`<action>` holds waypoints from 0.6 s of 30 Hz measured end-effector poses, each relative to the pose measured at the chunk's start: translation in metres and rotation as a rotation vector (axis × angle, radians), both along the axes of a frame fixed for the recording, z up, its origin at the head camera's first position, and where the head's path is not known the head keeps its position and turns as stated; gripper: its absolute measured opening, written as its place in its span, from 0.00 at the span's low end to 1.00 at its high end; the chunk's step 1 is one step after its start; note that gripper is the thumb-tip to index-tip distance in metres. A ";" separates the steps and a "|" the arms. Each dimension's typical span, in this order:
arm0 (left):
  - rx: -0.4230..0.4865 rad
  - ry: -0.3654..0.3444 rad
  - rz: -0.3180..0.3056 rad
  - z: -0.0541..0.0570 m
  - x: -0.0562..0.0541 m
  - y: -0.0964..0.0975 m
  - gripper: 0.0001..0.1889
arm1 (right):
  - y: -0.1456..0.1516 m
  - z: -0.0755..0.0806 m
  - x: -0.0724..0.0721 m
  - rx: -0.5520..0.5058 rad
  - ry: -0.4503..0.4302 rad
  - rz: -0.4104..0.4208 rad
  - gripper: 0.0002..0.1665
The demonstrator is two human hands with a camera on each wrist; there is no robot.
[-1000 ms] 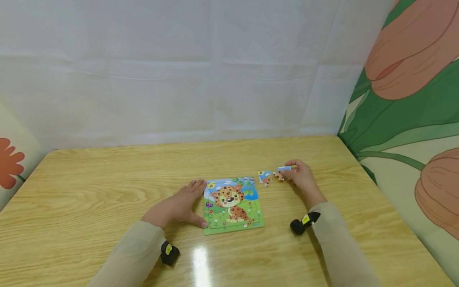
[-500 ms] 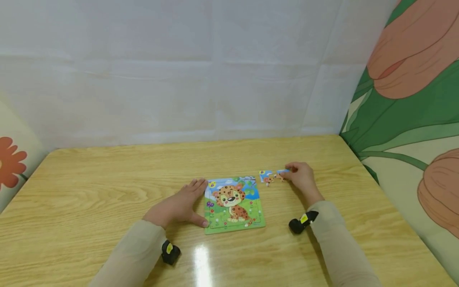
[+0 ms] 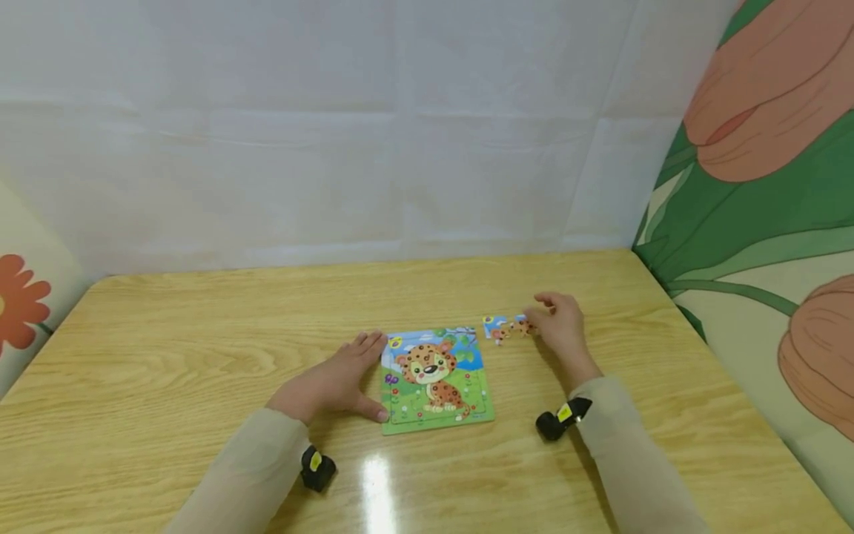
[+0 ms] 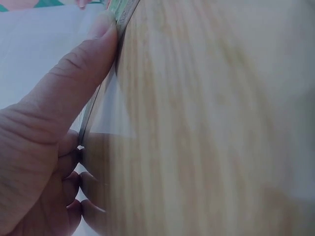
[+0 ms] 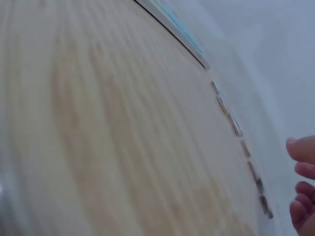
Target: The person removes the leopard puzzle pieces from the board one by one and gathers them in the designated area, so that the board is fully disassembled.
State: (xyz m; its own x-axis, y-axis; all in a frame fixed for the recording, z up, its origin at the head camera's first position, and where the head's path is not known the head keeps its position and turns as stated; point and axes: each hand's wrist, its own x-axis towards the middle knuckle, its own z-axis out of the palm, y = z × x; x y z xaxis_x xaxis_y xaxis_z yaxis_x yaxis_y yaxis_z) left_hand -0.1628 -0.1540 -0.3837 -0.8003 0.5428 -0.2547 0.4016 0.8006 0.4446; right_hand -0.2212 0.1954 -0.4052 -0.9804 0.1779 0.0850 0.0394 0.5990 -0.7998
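A square leopard puzzle board (image 3: 437, 382) lies flat on the wood-grain table (image 3: 200, 334). My left hand (image 3: 333, 378) rests at its left edge with fingers stretched; the thumb (image 4: 69, 78) touches the board near the front corner. Just right of the board's far corner lie a loose puzzle piece (image 3: 495, 328) in blue and yellow and a spotted piece (image 3: 523, 327). Close over the right end of these pieces hovers my right hand (image 3: 562, 326), fingers loosely bent. In the right wrist view a gap shows between the fingertips and the row of pieces (image 5: 229, 115).
A white cloth wall (image 3: 300, 148) stands behind the table's far edge. To the right hangs a panel with large printed tulips (image 3: 754, 126). Small black cameras (image 3: 563, 419) sit on both wrists. Light glares off the table (image 3: 376, 482) in front of the board.
My right hand slid the spotted piece left until it lay against the blue and yellow one, then let go and rose slightly. My left hand has stayed at the board.
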 end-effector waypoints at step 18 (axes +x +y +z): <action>-0.002 -0.002 0.016 0.001 0.000 0.000 0.64 | -0.043 0.011 0.015 -0.049 0.178 0.191 0.20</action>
